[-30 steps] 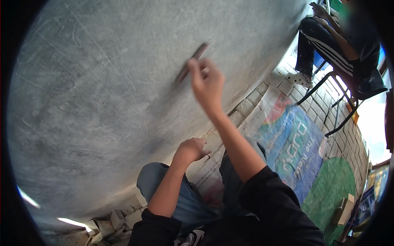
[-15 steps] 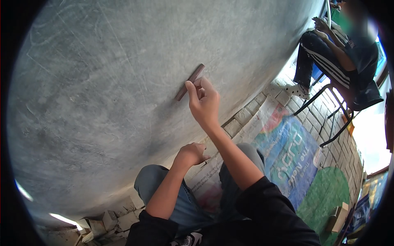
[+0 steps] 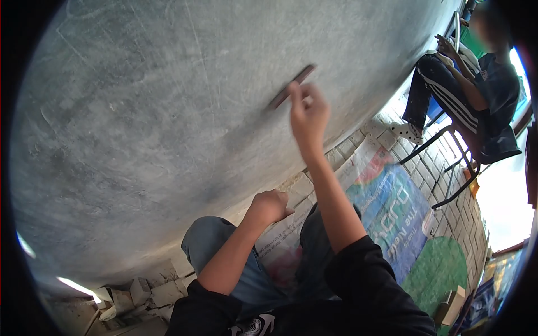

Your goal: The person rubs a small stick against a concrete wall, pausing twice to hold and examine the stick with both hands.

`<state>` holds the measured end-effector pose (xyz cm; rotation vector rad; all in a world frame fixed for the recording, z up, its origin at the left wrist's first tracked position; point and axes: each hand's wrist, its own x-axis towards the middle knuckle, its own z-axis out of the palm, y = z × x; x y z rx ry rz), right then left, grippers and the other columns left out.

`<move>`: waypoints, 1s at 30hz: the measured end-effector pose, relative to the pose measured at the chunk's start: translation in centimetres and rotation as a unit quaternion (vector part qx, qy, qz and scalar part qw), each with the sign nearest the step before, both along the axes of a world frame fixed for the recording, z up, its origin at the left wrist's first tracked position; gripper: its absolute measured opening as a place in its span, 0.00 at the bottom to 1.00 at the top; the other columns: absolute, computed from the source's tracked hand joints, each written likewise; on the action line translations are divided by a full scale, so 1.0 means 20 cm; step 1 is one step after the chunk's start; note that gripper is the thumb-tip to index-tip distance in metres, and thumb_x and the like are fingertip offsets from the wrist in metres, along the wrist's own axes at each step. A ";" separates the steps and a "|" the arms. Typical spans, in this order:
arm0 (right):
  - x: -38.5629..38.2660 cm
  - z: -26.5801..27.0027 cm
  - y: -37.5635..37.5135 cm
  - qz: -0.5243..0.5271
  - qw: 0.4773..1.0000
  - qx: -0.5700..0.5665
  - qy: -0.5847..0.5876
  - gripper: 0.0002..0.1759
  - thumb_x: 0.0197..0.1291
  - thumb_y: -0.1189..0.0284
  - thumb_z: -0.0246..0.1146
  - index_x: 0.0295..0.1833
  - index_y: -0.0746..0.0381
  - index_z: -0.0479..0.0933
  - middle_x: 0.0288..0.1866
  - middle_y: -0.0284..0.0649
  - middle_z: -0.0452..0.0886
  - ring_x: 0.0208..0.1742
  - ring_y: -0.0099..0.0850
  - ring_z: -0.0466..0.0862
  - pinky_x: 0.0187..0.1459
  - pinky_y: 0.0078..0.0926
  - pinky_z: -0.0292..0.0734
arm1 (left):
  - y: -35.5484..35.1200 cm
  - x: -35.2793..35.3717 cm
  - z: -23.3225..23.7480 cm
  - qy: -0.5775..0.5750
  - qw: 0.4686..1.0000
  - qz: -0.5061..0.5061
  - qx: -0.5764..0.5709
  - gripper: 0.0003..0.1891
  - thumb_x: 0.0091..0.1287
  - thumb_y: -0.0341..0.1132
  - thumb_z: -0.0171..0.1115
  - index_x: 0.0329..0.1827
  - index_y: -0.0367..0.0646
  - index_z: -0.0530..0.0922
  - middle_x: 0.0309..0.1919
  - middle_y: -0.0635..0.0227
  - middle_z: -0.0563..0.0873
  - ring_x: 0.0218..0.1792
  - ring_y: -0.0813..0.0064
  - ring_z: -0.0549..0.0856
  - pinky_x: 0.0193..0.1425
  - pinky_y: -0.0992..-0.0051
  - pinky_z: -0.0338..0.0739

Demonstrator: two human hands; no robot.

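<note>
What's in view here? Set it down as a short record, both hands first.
right hand: right hand grips a narrow brown bar over the grey wall; image blurred, contact unclear
left hand: left hand loosely curled near the knees; contents, if any, hidden
floor: brick paving, partly covered by a printed banner and a green mat
on mat: a small box, near its edge
bystander: a person on a metal-framed chair, wearing striped trousers and a spotted clog

Before me rises a scuffed grey wall. Beside me, a printed banner covers brick paving.
</note>
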<state>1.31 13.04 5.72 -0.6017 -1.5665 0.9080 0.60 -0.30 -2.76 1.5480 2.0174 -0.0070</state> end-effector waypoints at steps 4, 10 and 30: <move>-0.02 -0.10 -0.03 0.021 0.999 0.027 -0.019 0.13 0.58 0.68 0.61 0.27 0.66 0.72 0.18 0.40 0.70 0.18 0.21 0.64 0.20 0.20 0.61 | 0.01 -0.02 -0.03 -0.001 1.000 -0.022 -0.012 0.24 0.58 0.50 0.59 0.51 0.42 0.75 0.45 0.57 0.81 0.47 0.58 0.79 0.50 0.63 0.74; -0.03 -0.08 -0.02 0.024 0.997 0.067 0.037 0.15 0.60 0.67 0.60 0.25 0.65 0.72 0.15 0.32 0.67 0.16 0.15 0.61 0.18 0.18 0.55 | -0.01 -0.03 -0.01 0.016 1.000 0.007 -0.001 0.24 0.59 0.50 0.58 0.52 0.42 0.75 0.46 0.56 0.81 0.48 0.59 0.80 0.50 0.63 0.74; -0.03 -0.09 -0.12 0.041 0.997 0.063 -0.008 0.14 0.59 0.69 0.59 0.25 0.65 0.75 0.14 0.37 0.70 0.15 0.18 0.63 0.18 0.19 0.57 | 0.03 -0.02 -0.05 0.004 0.998 -0.009 -0.062 0.24 0.59 0.50 0.58 0.52 0.43 0.74 0.46 0.55 0.81 0.48 0.58 0.79 0.51 0.64 0.74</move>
